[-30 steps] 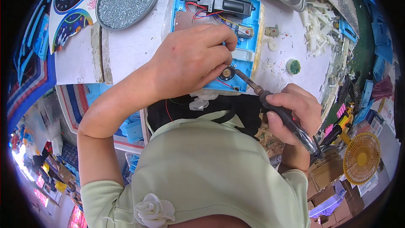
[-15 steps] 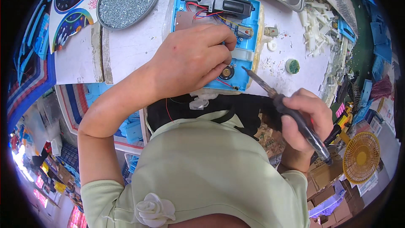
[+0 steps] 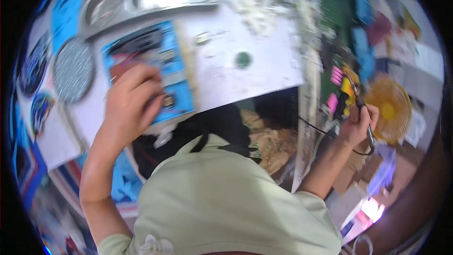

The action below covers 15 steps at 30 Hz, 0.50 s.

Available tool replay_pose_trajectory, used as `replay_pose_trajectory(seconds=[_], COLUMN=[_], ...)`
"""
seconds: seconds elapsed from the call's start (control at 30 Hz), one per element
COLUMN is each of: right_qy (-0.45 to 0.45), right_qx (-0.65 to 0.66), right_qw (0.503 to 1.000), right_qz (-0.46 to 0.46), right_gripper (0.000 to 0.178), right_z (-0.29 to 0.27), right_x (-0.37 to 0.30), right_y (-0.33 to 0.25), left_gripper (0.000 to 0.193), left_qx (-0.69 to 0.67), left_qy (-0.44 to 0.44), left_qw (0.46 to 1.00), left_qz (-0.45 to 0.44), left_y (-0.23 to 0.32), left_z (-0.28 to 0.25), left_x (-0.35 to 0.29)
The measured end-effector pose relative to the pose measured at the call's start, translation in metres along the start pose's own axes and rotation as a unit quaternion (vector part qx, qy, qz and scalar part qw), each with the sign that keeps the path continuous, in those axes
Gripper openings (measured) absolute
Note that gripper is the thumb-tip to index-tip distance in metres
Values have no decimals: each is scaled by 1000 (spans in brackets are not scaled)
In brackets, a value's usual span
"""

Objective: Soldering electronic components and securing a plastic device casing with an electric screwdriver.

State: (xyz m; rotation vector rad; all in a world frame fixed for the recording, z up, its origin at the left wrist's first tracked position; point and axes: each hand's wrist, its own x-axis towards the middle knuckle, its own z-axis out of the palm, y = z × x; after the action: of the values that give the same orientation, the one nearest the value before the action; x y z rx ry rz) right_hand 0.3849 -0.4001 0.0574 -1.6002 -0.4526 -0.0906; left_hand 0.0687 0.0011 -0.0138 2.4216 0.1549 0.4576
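Observation:
A blue plastic casing (image 3: 183, 95) lies on the white worktable, with wires, a dark module and a small round speaker (image 3: 168, 101) inside. Over its near left part is my left hand (image 3: 132, 97), fingers curled together; motion blur hides whatever they may pinch. Far to the right, past the table's edge, my right hand (image 3: 359, 123) grips a soldering iron (image 3: 360, 101) by its dark handle. The iron's tip points up and away, close to a yellow holder-like object (image 3: 348, 85). A cord hangs near the wrist.
A green-filled little tub (image 3: 243, 60) stands right of the casing. Behind are a metal tray (image 3: 177, 8) and a heap of white plastic pieces (image 3: 257, 7). Small silver metal parts (image 3: 74, 70) fill a round dish at left. A yellow fan (image 3: 390, 109) stands beside my right hand.
My right hand has carried the soldering iron from beside the casing out to the right, by the fan. The view has swung right; my left hand stays over the casing.

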Motion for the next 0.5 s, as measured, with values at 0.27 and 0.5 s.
replay_pose_trajectory(seconds=[0.27, 0.5], right_qy=[155, 75], right_qx=[-78, 80], right_qw=[983, 974], right_qz=[-66, 200], right_gripper=[8, 35], right_z=[-27, -17], right_x=[36, 55], right_y=[19, 74], left_gripper=[17, 21], left_qx=[-28, -30], left_qy=[-26, -7], left_qw=[999, 1000], left_qz=[-30, -1], left_y=[9, -2], left_z=[0, -7], left_x=[6, -2])
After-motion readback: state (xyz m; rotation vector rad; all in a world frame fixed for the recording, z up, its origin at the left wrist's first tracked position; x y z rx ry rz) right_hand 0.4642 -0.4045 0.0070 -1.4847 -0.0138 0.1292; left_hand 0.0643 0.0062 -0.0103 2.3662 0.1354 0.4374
